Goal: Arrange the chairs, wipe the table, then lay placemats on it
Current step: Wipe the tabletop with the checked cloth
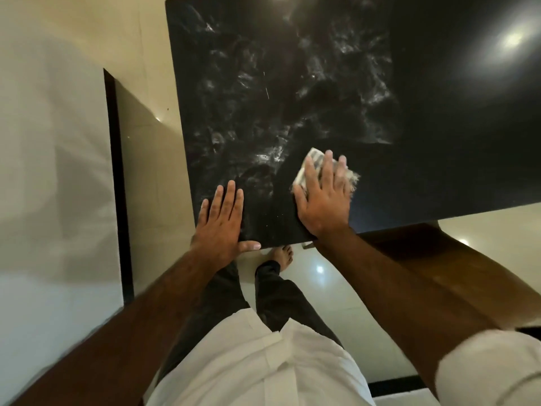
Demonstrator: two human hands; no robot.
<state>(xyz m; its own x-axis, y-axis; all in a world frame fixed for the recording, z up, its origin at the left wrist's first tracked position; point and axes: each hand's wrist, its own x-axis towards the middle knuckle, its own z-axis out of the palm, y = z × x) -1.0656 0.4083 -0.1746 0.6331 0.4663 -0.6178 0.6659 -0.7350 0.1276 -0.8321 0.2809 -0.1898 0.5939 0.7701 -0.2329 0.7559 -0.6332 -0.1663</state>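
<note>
Wiping step in hand; right hand [322, 197] lies flat, fingers straight, pressing the cloth [313, 159] onto the black bench [439, 142] near its front edge; left hand [221, 221] flat and empty at the near-left corner, thumb along the edge, likely bracing. Pale smears [263, 112] cover the left half ahead; even palm weight and overlapping strokes should lift them. Open room ahead and rightward; front edge close behind the cloth, so stop pulls short of it.

The bench [292, 83] is glossy black with whitish smears. The cloth [314, 162] is white with grey stripes. Shirt [263, 361] white, trousers [281, 294] dark, floor [328, 288] cream.
</note>
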